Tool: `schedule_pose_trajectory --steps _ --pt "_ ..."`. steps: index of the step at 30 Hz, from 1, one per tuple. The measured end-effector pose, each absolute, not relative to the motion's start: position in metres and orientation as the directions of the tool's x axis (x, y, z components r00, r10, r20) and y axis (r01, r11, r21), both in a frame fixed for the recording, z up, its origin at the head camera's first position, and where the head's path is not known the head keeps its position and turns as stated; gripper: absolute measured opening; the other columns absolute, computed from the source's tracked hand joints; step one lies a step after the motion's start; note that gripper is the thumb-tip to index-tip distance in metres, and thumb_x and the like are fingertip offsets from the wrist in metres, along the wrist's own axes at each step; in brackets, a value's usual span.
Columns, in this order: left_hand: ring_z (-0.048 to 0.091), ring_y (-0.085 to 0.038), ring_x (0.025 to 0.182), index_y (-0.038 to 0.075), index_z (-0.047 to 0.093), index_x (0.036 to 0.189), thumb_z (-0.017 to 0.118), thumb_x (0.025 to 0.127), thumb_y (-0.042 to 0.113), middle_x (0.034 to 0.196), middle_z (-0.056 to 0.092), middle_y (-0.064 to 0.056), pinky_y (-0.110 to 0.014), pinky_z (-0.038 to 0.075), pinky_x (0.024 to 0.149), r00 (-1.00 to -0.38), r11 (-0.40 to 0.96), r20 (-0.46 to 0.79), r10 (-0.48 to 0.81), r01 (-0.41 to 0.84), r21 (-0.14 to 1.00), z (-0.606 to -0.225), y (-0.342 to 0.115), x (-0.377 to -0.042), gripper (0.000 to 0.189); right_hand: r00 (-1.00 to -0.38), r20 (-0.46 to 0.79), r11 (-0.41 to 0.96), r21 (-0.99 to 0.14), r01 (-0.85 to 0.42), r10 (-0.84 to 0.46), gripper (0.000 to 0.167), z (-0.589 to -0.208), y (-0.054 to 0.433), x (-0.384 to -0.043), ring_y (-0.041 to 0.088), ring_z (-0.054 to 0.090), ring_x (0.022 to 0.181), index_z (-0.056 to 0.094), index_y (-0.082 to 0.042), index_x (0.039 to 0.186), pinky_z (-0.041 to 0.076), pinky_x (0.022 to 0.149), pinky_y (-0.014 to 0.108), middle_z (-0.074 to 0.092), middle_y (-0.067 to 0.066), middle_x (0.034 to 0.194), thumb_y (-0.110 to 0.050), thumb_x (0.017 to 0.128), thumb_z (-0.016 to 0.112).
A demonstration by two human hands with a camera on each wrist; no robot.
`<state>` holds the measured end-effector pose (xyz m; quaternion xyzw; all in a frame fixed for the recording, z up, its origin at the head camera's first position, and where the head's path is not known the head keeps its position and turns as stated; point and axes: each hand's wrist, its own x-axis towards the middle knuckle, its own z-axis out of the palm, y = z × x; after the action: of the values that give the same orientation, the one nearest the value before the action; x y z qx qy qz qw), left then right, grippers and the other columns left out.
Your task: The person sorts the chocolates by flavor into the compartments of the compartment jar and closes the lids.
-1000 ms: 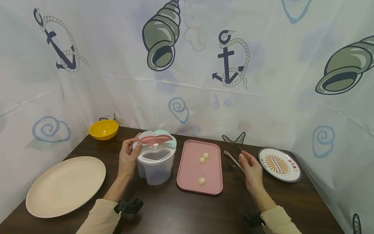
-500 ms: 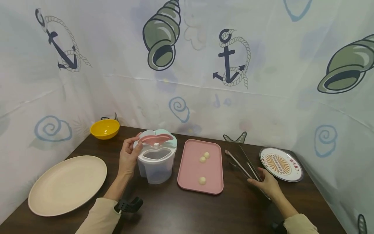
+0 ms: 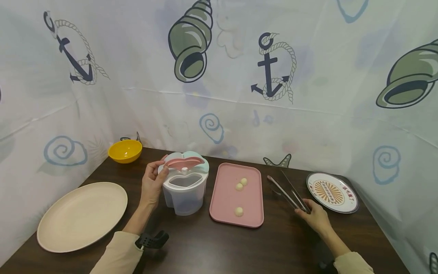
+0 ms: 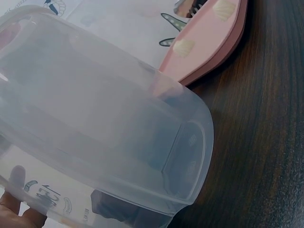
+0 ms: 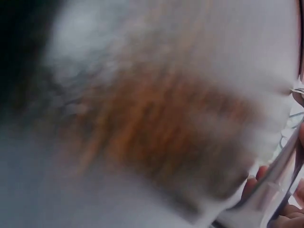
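Note:
My left hand (image 3: 152,185) grips the side of a translucent seasoning box (image 3: 187,196), its thumb at the lid edge. The box has a pale blue and white lid; a pink flap (image 3: 184,163) stands raised behind an opening. In the left wrist view, fingertips show beyond the clear wall of the box (image 4: 95,95). Metal tongs (image 3: 286,193) lie in my right hand (image 3: 315,217), thumb on one arm and fingers on the other, tips apart and pointing away. The right wrist view is mostly blurred, with part of the tongs (image 5: 270,194) and fingers at its right edge.
A pink tray (image 3: 224,198) with 3 small pale balls (image 3: 238,211) lies between box and tongs. A white patterned plate (image 3: 345,198) is at the right. At the left are a large cream oval plate (image 3: 82,219) and a yellow bowl (image 3: 125,151). A printed curtain surrounds the table.
My right hand has gone from near the tips of the tongs back to their rear part, and the tongs' arms now stand closer together. The left hand stays on the box.

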<state>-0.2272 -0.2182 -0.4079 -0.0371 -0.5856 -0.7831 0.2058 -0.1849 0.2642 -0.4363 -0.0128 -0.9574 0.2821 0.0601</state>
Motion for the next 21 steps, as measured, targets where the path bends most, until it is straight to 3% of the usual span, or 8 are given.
schedule_pose_trajectory --steps 4,7,12,16,21 --pt "0.051 -0.008 0.120 0.001 0.048 0.113 0.055 0.092 0.004 0.139 0.050 -0.015 -0.013 0.043 0.095 -0.914 -0.232 0.297 -0.277 0.364 0.902 -0.409 -0.218 -0.228 0.022 -0.983 0.173 0.829 -0.557 -0.043 0.065 0.052 -0.437 0.265 -0.182 0.039 0.059 0.099 0.050 0.007 0.126 0.047 0.082 0.050 0.060 0.028 0.115 -0.024 0.088 0.066" --pt "0.052 -0.005 0.118 0.002 0.048 0.113 0.056 0.092 0.003 0.138 0.051 -0.013 -0.014 0.043 0.095 -0.915 -0.240 0.295 -0.276 0.363 0.900 -0.409 -0.219 -0.228 0.022 -0.964 0.264 0.811 -0.570 -0.136 0.024 0.049 -0.437 0.263 -0.182 0.037 0.059 0.102 0.051 0.003 0.127 0.047 0.084 0.049 0.060 0.027 0.118 -0.024 0.089 0.065" --pt "0.052 -0.003 0.118 0.004 0.048 0.113 0.056 0.093 0.006 0.138 0.052 -0.009 -0.013 0.042 0.095 -0.920 -0.239 0.290 -0.264 0.353 0.904 -0.408 -0.220 -0.226 0.022 -0.886 0.421 0.713 -0.561 -0.421 -0.192 0.041 -0.437 0.254 -0.181 0.008 0.056 0.083 0.060 -0.003 0.120 0.048 0.067 0.026 0.066 0.011 0.100 -0.012 0.082 0.072" --pt "0.052 -0.002 0.119 0.003 0.047 0.114 0.055 0.094 0.008 0.138 0.051 -0.009 -0.013 0.042 0.095 -0.923 -0.238 0.286 -0.257 0.347 0.907 -0.407 -0.221 -0.226 0.023 -0.832 0.427 0.625 -0.553 -0.551 -0.354 0.039 -0.436 0.246 -0.180 0.000 0.057 0.086 0.063 -0.007 0.117 0.047 0.070 0.017 0.068 0.007 0.100 -0.011 0.080 0.074" --pt "0.052 -0.002 0.117 0.001 0.046 0.115 0.055 0.093 0.007 0.141 0.048 -0.014 -0.013 0.042 0.095 -0.927 -0.228 0.278 -0.252 0.336 0.914 -0.407 -0.220 -0.227 0.024 -0.800 0.403 0.582 -0.548 -0.600 -0.445 0.038 -0.439 0.241 -0.180 0.003 0.062 0.092 0.066 -0.008 0.114 0.048 0.074 0.014 0.070 0.008 0.105 -0.012 0.078 0.076"
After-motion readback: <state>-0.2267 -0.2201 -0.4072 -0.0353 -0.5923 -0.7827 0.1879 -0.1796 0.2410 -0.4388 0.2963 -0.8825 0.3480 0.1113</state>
